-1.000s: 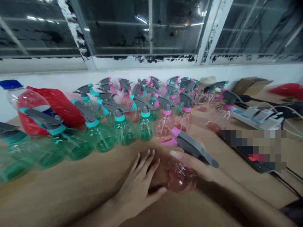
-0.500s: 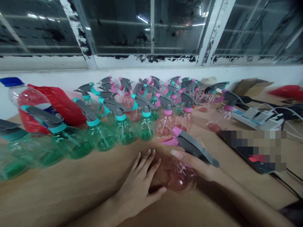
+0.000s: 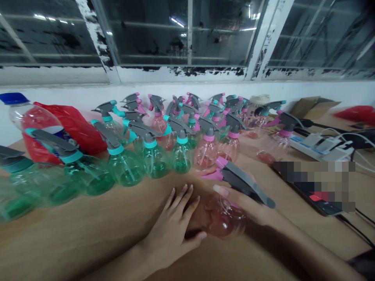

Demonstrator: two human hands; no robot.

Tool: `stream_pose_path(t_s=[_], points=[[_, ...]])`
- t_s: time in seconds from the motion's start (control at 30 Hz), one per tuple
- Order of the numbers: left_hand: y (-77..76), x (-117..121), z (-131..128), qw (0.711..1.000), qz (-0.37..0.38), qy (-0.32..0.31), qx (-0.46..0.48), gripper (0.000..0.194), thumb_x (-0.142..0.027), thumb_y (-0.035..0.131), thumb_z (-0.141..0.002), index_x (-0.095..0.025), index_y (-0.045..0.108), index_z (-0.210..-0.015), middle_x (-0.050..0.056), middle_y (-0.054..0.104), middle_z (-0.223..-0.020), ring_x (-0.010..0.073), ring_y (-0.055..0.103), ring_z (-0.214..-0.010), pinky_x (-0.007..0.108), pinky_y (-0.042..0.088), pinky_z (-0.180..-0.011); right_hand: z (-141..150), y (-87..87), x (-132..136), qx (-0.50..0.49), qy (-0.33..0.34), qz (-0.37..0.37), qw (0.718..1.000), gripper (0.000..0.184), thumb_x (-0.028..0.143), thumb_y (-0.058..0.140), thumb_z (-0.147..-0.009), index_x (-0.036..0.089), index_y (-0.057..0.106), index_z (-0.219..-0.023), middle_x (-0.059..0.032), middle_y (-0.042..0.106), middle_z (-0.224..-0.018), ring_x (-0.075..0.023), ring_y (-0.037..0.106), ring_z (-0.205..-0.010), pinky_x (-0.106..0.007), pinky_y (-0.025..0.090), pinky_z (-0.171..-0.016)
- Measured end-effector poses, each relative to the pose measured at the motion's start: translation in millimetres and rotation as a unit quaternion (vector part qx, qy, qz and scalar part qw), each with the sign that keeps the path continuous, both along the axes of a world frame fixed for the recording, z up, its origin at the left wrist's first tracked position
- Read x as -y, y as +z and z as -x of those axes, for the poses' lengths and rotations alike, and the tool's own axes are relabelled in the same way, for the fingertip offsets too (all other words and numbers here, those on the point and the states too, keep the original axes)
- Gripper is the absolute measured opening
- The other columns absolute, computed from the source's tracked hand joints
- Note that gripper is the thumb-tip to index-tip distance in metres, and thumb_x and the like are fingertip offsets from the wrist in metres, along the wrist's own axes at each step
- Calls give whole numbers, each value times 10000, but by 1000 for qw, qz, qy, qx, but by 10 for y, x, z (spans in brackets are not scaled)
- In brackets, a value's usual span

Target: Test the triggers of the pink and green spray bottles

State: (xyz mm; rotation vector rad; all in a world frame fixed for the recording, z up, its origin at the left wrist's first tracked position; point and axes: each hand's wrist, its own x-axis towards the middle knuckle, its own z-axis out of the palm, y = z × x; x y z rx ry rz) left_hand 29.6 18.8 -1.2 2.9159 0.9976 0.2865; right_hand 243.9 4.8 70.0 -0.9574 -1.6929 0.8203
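Note:
My right hand is wrapped round the neck of a pink spray bottle, below its grey and pink trigger head. The thumb shows in front; the other fingers are mostly hidden behind the bottle. My left hand lies flat on the wooden table just left of that bottle, fingers spread and holding nothing. Beyond the hands stands a row of green spray bottles with turquoise collars, alongside pink spray bottles with pink collars. Several more bottles crowd behind them.
At the left stand a large clear bottle with a blue cap and a red plastic bag. On the right are a phone with a cable, a power strip with plugs and a cardboard box. A wall with windows closes the back.
Almost nothing differs. The view has shifted very slightly; my left hand rests in the same place and my right hand still grips the pink spray bottle.

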Motion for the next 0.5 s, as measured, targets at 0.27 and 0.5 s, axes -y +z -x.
stream_pose_path(t_s=[0.27,0.5], points=[[-4,-1,10,1000,6,-3,3,695,-521,556,-863,-130,358,-1402,137,305,-1484,318,174,-1383,549,188,-1095,0,111,14,27,-8,0,1000,241,359,619,-812,266,648,-1032,-26,706,-931,-214,676,-810,-353,551,-742],[-6,2,7,1000,-3,-5,16,678,-528,549,-867,-125,379,-1384,152,273,-1495,314,193,-1379,542,193,-1096,15,48,55,40,-58,9,997,192,426,596,-829,249,666,-808,-12,677,-706,-200,665,-690,-317,547,-639]])
